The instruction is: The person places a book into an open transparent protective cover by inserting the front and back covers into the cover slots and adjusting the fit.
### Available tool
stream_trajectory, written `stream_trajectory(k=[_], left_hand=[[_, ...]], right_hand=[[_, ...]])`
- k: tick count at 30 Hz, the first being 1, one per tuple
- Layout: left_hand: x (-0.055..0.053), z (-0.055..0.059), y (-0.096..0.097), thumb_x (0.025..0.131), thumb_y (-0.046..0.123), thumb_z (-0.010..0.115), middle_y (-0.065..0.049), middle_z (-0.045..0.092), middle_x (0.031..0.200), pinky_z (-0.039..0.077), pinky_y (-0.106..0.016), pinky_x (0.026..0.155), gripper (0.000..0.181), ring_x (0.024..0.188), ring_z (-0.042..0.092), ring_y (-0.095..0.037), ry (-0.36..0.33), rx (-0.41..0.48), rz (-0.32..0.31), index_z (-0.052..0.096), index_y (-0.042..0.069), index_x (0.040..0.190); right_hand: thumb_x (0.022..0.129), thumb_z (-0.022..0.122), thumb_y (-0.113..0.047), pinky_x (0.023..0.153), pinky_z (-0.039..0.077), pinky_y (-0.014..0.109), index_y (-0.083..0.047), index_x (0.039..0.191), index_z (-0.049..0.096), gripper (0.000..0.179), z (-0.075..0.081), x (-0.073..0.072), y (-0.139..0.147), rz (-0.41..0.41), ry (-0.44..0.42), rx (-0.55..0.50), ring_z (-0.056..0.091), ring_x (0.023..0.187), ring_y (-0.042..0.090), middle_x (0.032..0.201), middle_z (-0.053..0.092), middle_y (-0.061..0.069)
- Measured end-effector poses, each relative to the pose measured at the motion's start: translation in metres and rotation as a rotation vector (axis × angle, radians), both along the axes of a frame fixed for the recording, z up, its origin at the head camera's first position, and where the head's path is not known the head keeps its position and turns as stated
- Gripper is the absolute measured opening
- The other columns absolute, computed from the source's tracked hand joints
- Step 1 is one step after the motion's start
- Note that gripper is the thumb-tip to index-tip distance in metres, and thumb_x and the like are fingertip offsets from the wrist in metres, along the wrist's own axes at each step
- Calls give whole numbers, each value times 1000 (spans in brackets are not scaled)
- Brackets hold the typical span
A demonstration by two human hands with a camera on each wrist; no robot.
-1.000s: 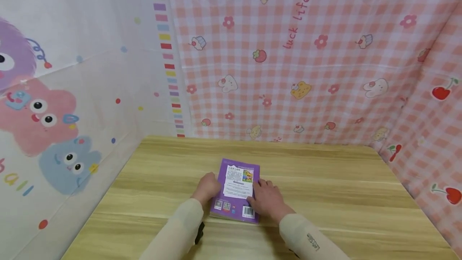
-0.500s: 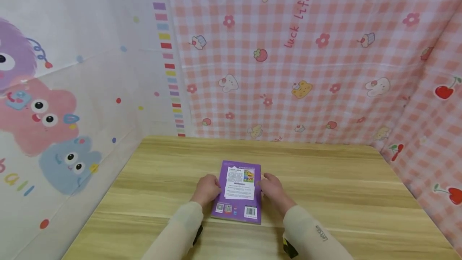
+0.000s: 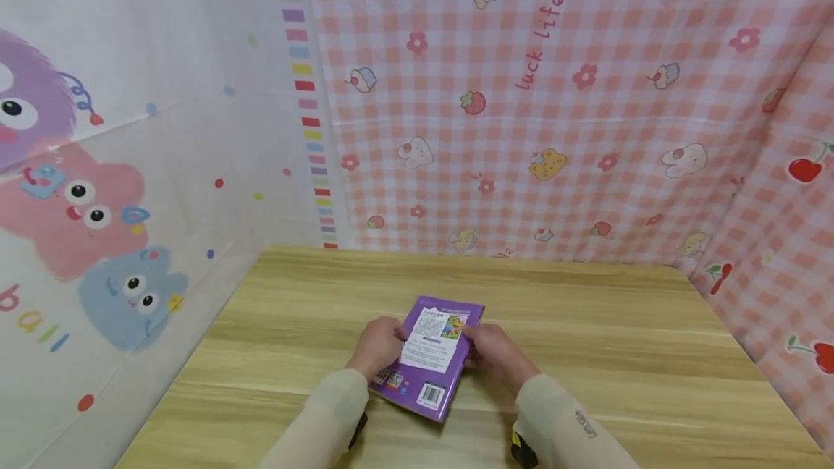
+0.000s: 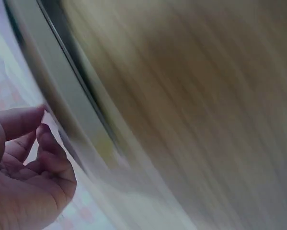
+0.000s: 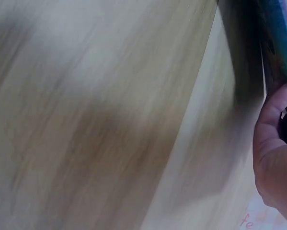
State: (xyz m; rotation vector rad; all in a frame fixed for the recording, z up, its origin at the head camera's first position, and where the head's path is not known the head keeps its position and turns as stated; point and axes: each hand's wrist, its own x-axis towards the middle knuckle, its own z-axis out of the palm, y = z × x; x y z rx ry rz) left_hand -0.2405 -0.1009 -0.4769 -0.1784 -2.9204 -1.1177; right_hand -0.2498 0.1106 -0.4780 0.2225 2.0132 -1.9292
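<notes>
A purple book with a white text panel, a small picture and a barcode faces up between both hands. It is tilted, its right side raised off the wooden table. My left hand pinches its left edge between thumb and curled fingers. On the right edge, my right hand grips with the thumb on top and fingers underneath. In the left wrist view the page edges of the book run past the fingertips. Colourful cover art of the book shows by the fingers in the right wrist view.
The wooden table spreads around the book. A pink checked cloth hangs behind the table and on the right, and a white cartoon-printed cloth hangs on the left.
My right hand has shifted from lying on the cover to gripping the right edge. The book has turned clockwise, tilted up, and its near end has come closer.
</notes>
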Motion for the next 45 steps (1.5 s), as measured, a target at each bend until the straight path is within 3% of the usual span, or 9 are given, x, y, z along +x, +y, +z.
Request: stream_trajectory(k=[4, 8, 13, 16, 20, 28, 35, 40, 45], left_hand=[[3, 9, 21, 95, 29, 63, -19, 67, 107, 51, -46, 87, 36, 97, 62, -31, -27, 8, -75, 70, -4, 111], [12, 31, 47, 88, 58, 63, -27, 49, 137, 43, -51, 102, 80, 125, 49, -39, -98, -173, -141, 51, 0, 142], [19, 45, 64, 84, 26, 70, -23, 62, 116, 50, -45, 93, 69, 108, 61, -36, 7, -395, -188, 46, -5, 140], [18, 46, 67, 84, 13, 69, -20, 66, 99, 55, -42, 81, 55, 90, 67, -34, 93, -397, -154, 51, -10, 130], [16, 46, 64, 84, 11, 74, -19, 69, 96, 56, -40, 78, 45, 89, 68, -31, 165, -360, -120, 57, -10, 120], [11, 67, 62, 86, 1, 65, -15, 68, 83, 51, -38, 56, 26, 67, 65, -27, 282, -226, -78, 59, -5, 111], [5, 78, 56, 100, 5, 53, -16, 68, 92, 50, -27, 50, 21, 63, 60, -17, 222, 176, -76, 55, -2, 119], [0, 70, 44, 104, 19, 50, -11, 67, 93, 56, -31, 63, 27, 73, 65, -18, 147, 436, -46, 54, 4, 126], [-8, 56, 31, 103, 22, 52, -10, 65, 96, 54, -35, 72, 34, 78, 63, -19, 49, 520, 28, 53, 5, 131]], right_hand=[[105, 42, -14, 59, 53, 24, 16, 119, 57, 36, 10, 2, -7, 10, 28, -41, 61, 64, 13, 80, 66, 10], [103, 44, -12, 55, 50, 22, 17, 117, 57, 35, 21, 1, -12, -54, 88, -48, 58, 60, 10, 75, 65, 7], [104, 48, -17, 58, 55, 25, 13, 118, 57, 35, 26, -1, -18, -82, 119, -73, 61, 60, 12, 79, 65, 9], [107, 43, -22, 65, 57, 28, 12, 119, 57, 39, 27, 0, -23, -49, 137, -121, 65, 67, 14, 88, 66, 11], [107, 33, -16, 68, 56, 28, 12, 120, 55, 38, 27, 2, -28, -6, 172, -166, 65, 74, 15, 95, 64, 12], [108, 37, -19, 90, 51, 42, 1, 152, 33, 49, 26, 6, -33, 130, 217, -125, 62, 104, 22, 137, 54, 20], [109, 30, -39, 104, 36, 58, -5, 154, 23, 57, 30, 4, -24, 117, 188, -29, 39, 136, 41, 151, 38, 24], [109, 27, -44, 107, 38, 51, 3, 151, 29, 63, 29, -3, -4, -11, 116, -12, 48, 125, 34, 139, 46, 23], [109, 35, -30, 88, 52, 43, 4, 137, 48, 46, 28, -5, 16, -75, 99, -1, 62, 96, 24, 114, 63, 16]])
